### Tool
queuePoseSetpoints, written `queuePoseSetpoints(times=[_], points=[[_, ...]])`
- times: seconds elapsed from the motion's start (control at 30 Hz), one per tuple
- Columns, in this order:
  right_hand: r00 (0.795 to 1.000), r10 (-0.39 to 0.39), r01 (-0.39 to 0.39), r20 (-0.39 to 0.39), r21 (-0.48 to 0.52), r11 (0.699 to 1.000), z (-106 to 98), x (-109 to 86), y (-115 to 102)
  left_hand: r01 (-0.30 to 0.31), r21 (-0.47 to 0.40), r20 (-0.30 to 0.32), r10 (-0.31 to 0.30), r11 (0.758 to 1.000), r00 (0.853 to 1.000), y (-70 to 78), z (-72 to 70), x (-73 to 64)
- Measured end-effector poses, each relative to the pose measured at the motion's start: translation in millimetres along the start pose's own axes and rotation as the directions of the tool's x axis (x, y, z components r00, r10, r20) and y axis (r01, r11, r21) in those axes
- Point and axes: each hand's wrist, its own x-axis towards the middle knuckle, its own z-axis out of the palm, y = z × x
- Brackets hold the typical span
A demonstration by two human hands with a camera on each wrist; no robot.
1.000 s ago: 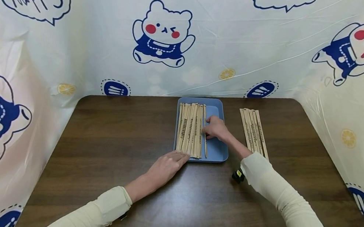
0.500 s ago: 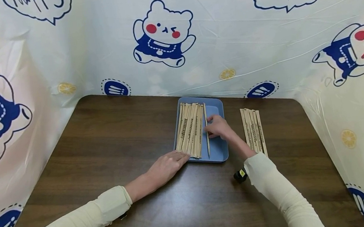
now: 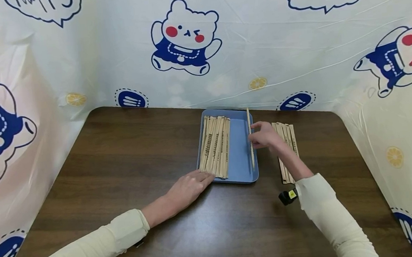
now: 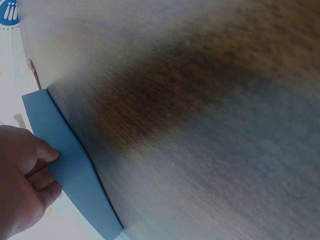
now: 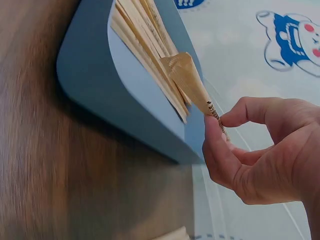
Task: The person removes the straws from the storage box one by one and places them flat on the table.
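My right hand pinches one paper-wrapped chopstick packet between thumb and fingers, over the right rim of the blue tray. In the right wrist view the packet shows its flat brown paper end and dark print, with the tray just beyond. More wrapped chopsticks lie side by side in the tray's left part. My left hand holds the tray's near-left corner. Seen from the left wrist, its thumb and curled fingers are at the rim of the tray wall.
A second row of wrapped chopsticks lies on the brown table right of the tray, partly hidden by my right hand and forearm. A black wrist device sits under the right sleeve. A printed curtain hangs around the table.
My right hand has drawn one packet away from those in the tray, moving it right and up to the tray's right rim. The left hand and tray have stayed put.
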Motion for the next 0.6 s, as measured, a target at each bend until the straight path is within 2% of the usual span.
queuePoseSetpoints(times=[0.33, 0.47, 0.6], points=[[0.998, 0.052, -0.051, 0.019, -0.047, 0.998, -39.7, -10.5, 29.8, 0.006, -0.014, 0.009, -0.006, 1.0, 1.0, 0.0, -0.4, 0.8], [0.999, 0.054, -0.054, -0.01, -0.098, 0.994, -52.1, -15.3, 44.7, 0.008, -0.016, 0.012, -0.008, 1.0, 1.0, 0.2, -0.6, 1.1], [0.998, 0.048, -0.056, -0.045, -0.199, 0.978, -63.3, -17.9, 57.6, 0.012, -0.025, 0.013, -0.011, 1.0, 1.0, 0.4, -0.6, 0.6]])
